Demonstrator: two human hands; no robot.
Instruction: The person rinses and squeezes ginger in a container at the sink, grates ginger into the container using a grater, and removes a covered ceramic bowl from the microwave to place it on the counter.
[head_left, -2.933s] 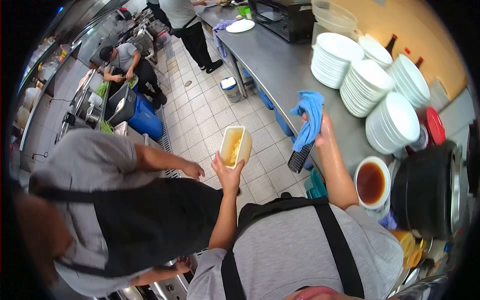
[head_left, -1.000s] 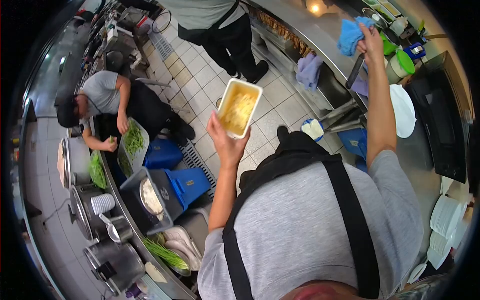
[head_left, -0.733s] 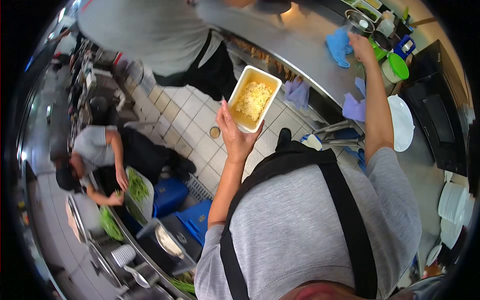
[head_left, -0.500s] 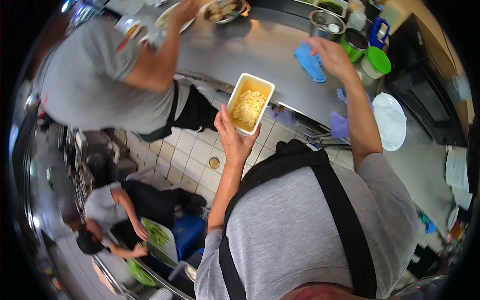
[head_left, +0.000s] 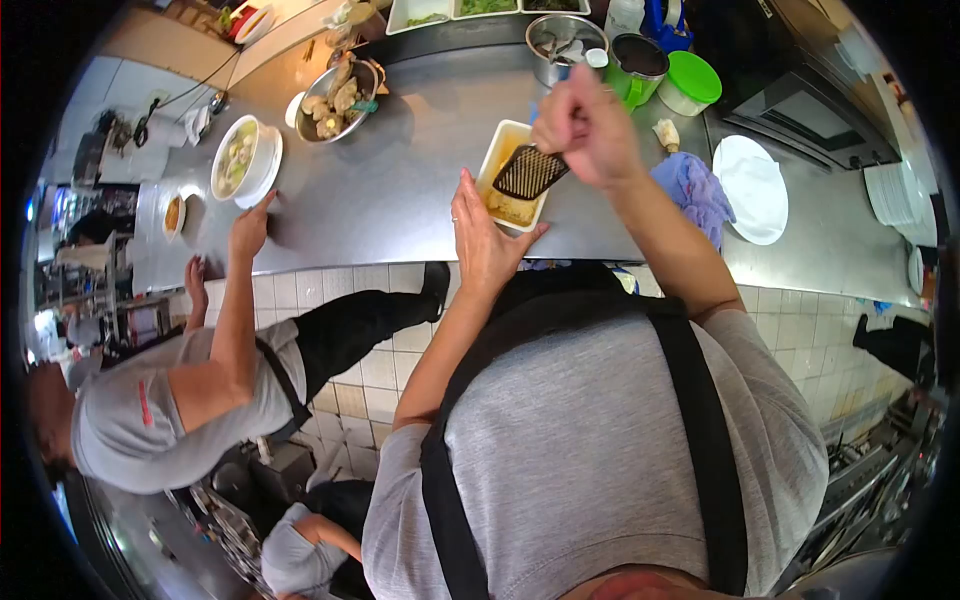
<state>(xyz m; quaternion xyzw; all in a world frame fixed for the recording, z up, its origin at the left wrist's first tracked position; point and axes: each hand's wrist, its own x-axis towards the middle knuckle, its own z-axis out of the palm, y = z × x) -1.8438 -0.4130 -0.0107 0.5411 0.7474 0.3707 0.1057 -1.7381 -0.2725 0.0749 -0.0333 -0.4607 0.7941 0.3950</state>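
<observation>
A small white rectangular container [head_left: 503, 147] is over the front of the steel counter, its inner walls stained yellow. My left hand [head_left: 484, 236] grips its near end, fingers along the left side and thumb at the lower right. Crumbly yellow-and-white food [head_left: 512, 210] lies inside. My right hand [head_left: 590, 130], partly blurred, is closed around a black utensil with a perforated flat head [head_left: 528, 174]. That head is tilted over the container and hides part of the food; whether it touches the food I cannot tell.
Behind sit a metal pot [head_left: 567, 38], a green-lidded tub [head_left: 690, 82] and a bowl of food pieces [head_left: 338, 103]. A purple cloth [head_left: 692, 190] and white plate [head_left: 750, 190] lie right. At left, a co-worker's hand [head_left: 250, 228] is by a white bowl [head_left: 248, 160].
My right hand has come from near the blue cloth to the container and now holds the black utensil. The container is now over the counter; the view has shifted. The co-worker appears farther left.
</observation>
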